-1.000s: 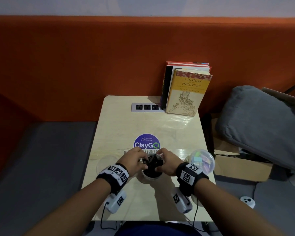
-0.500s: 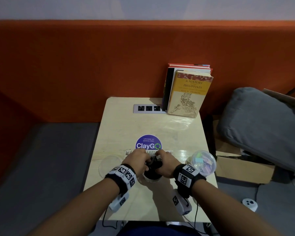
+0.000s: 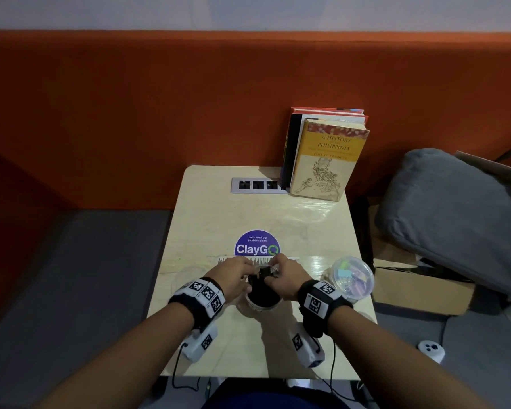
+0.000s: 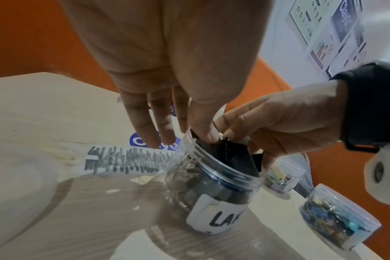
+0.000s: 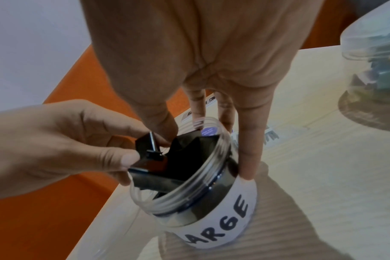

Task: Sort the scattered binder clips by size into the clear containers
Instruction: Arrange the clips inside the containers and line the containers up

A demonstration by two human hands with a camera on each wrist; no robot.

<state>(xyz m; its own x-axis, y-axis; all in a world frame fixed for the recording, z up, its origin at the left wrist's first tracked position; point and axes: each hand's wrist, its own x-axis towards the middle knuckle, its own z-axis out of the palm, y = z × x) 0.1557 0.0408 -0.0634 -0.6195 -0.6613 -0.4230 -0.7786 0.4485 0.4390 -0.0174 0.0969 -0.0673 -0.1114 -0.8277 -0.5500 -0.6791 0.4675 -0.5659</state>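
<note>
Right wrist view shows us pinching a big black binder clip (image 5: 149, 158) with our left hand (image 5: 56, 146) at the LARGE jar (image 5: 211, 211) mouth while our right hand (image 5: 200, 61) grips the jar, steadying it.

A pale table (image 3: 207, 214) carries clear jars (image 3: 348, 278), books (image 3: 328, 160), and seemingly a sticker (image 3: 257, 246).
</note>
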